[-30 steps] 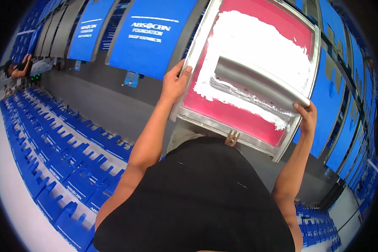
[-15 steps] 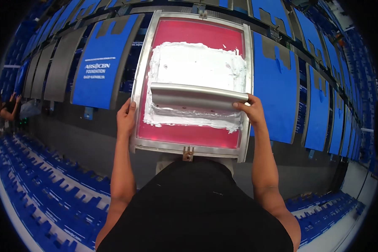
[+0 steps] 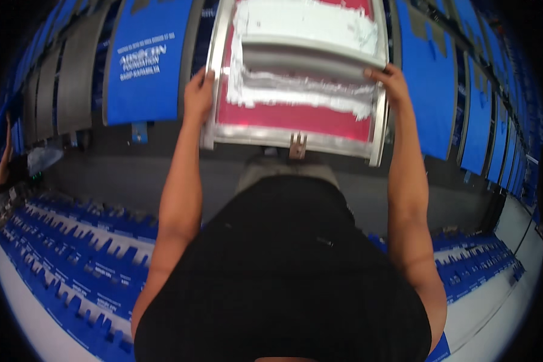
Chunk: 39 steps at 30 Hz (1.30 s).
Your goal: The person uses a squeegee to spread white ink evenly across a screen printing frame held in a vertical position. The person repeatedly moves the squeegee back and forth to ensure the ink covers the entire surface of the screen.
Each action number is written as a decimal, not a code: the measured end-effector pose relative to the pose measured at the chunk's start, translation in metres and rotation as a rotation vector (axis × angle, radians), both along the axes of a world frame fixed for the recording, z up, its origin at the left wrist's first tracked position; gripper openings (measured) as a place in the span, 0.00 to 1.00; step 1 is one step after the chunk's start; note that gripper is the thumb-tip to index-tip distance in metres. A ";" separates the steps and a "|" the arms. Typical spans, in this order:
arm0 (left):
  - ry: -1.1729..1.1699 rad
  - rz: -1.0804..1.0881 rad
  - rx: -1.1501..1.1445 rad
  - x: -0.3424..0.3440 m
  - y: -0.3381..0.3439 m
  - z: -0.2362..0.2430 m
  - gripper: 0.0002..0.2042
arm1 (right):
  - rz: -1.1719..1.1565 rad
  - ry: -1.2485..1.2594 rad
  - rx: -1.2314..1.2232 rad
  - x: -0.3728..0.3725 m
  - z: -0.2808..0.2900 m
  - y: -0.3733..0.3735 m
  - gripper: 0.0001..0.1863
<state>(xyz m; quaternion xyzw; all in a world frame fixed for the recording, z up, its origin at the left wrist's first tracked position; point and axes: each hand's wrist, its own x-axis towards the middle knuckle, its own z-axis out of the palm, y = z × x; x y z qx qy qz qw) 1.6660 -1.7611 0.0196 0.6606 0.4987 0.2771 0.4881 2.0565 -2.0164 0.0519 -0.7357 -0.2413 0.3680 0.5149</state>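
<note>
A metal screen printing frame (image 3: 214,48) with pink-red mesh (image 3: 295,117) is in front of me, its far end cut off by the picture's upper edge. Thick white ink (image 3: 304,21) covers much of the mesh. A long silver squeegee (image 3: 301,60) lies across the ink, with more white along its near side. My left hand (image 3: 199,96) is closed on the left rail. At the right rail, my right hand (image 3: 396,87) is closed with its thumb on the squeegee's end; its other fingers are partly hidden. A metal clip (image 3: 298,146) is fixed at the frame's near edge.
Blue printed panels (image 3: 148,72) and grey ones (image 3: 78,78) hang at the left, with more blue panels (image 3: 428,84) at the right. Rows of blue pieces (image 3: 78,253) lie behind me on both sides. Another person's arm (image 3: 5,157) shows at the far left.
The view has shifted, so the frame and both hands appear higher and a little to the right. The squeegee keeps about the same place on the mesh. Both hands keep their hold.
</note>
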 end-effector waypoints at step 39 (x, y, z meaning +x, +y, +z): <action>0.550 -0.692 0.874 0.160 0.086 0.072 0.16 | 0.433 -1.210 -0.328 0.010 0.032 0.119 0.14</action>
